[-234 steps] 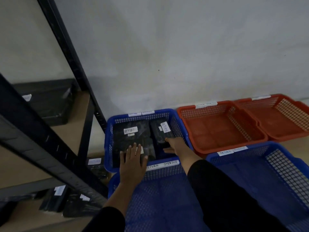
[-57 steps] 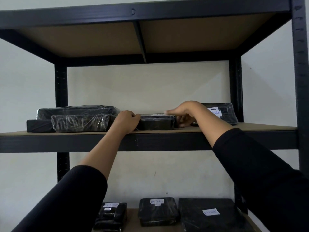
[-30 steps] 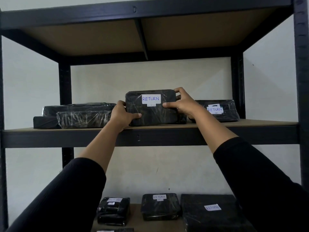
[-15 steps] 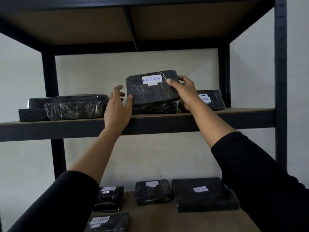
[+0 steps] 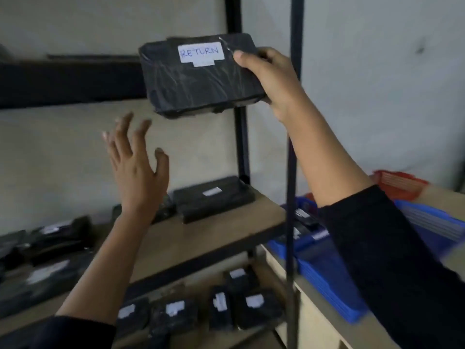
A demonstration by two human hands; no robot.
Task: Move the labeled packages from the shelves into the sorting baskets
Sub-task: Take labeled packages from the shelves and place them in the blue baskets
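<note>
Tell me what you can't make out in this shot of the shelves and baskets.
Head view only:
- Labels on lower-shelf packages: motion blur, unreadable.
- Blue basket contents: hidden by the right sleeve.
- Red basket: mostly cut off behind the arm.
- Small tag under the held package's RETURN label: too small.

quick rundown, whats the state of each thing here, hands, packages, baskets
right hand: shut on the RETURN package, gripping its right end
RETURN package: held in the air, label facing the camera
left hand: open, fingers spread, empty
package on middle shelf: lying flat, labeled
packages on lower shelf: lying in a cluster, labeled
blue baskets: on the floor, contents blurred
red basket: behind the blue ones, contents hidden
</note>
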